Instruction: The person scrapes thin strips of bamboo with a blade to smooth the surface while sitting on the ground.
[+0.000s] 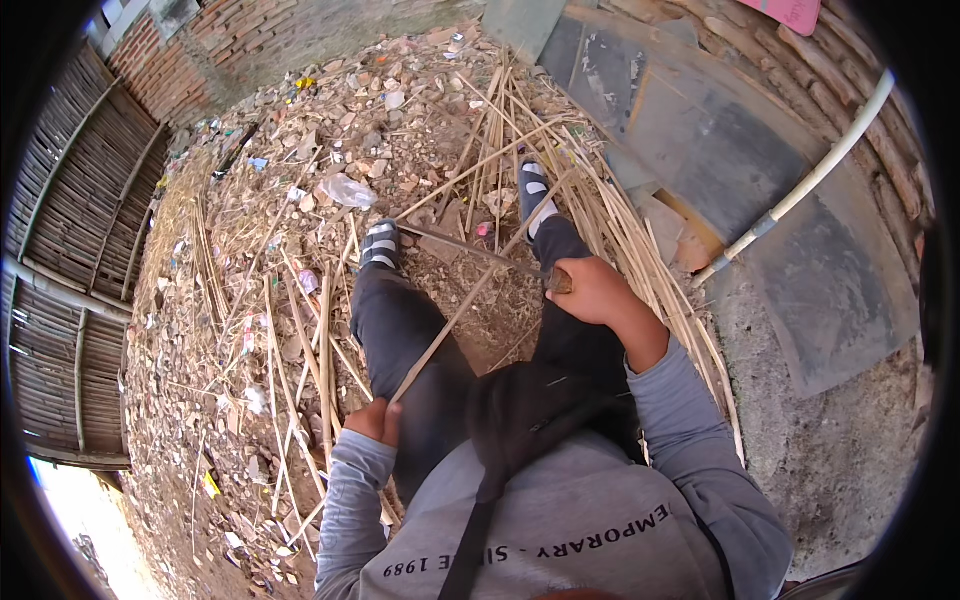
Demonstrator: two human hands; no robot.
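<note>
My left hand (375,422) is closed around the near end of a long, thin bamboo strip (448,328), by my left thigh. The strip slants away to the right, up toward my right foot. In my right hand (604,293), above my right knee, is the wooden handle of a long-bladed knife (468,246). Its dark, narrow blade points left toward my left foot and crosses the strip between my legs. Whether blade and strip touch, I cannot tell. My feet wear dark sandals with pale stripes.
Long bamboo strips (640,255) lie in a bundle along my right side; more strips (325,370) lie at my left. Rubble and litter, including a clear plastic bag (347,191), cover the ground. Dark sheets (700,140) and a pale pole (820,180) stand right. A bamboo-slat wall (75,220) is left.
</note>
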